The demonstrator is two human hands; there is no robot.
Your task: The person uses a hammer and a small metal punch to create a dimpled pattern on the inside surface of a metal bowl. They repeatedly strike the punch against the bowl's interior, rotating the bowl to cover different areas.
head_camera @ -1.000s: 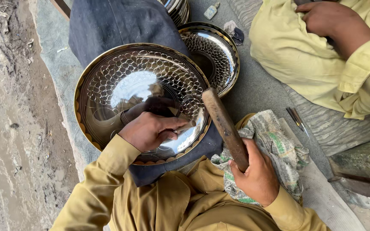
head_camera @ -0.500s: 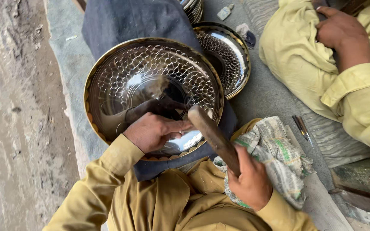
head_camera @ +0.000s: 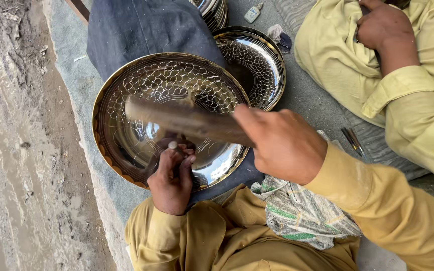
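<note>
A large round shiny metal plate (head_camera: 141, 85) with a scale-like engraved pattern and gold rim lies before me on dark cloth. My left hand (head_camera: 172, 178) rests on its near part, fingers pinched on a small punch tool (head_camera: 173, 145) standing on the plate. My right hand (head_camera: 285, 145) grips a wooden mallet (head_camera: 187, 120), blurred, stretched leftward over the plate just above the punch.
A second engraved plate (head_camera: 257, 65) sits behind, partly under the first, with a stack of plates (head_camera: 212, 10) beyond. Another person in a yellow sleeve (head_camera: 408, 95) sits at the right. A patterned rag (head_camera: 302, 216) lies on my lap. Thin tools (head_camera: 352, 140) lie nearby.
My right hand has swung the mallet from beside my lap up and leftward over the plate, down toward the punch. The left hand stays pinched on the punch.
</note>
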